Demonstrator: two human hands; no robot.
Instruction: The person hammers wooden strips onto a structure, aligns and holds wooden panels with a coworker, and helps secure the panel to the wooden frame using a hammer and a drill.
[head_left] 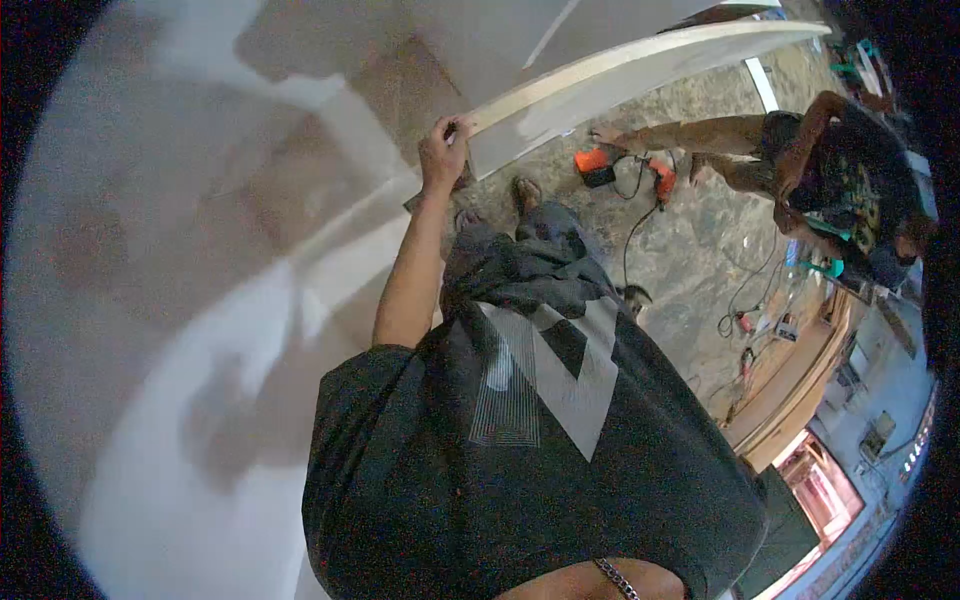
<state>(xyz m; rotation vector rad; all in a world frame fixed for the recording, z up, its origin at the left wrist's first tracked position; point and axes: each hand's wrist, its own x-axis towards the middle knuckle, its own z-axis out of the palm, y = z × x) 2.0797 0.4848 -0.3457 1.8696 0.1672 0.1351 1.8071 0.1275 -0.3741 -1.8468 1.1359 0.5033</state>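
Observation:
My left hand (443, 155) reaches forward with its fingers curled at the near corner of a long wooden panel (640, 65). The panel stands on edge, with a pale narrow top edge that looks bowed through the wide lens. A small dark spot shows between the fingers, too small to name. Beside the hand, on the left, is a large pale smooth surface (200, 300) with shadows across it. My right hand is out of view.
Another person (850, 170) in dark clothes is low at the right, legs stretched toward the panel. An orange corded drill (663, 180) and an orange-and-black object (595, 168) lie on the stained floor (690, 260). Cables, tools and wooden boards (800, 390) lie farther right.

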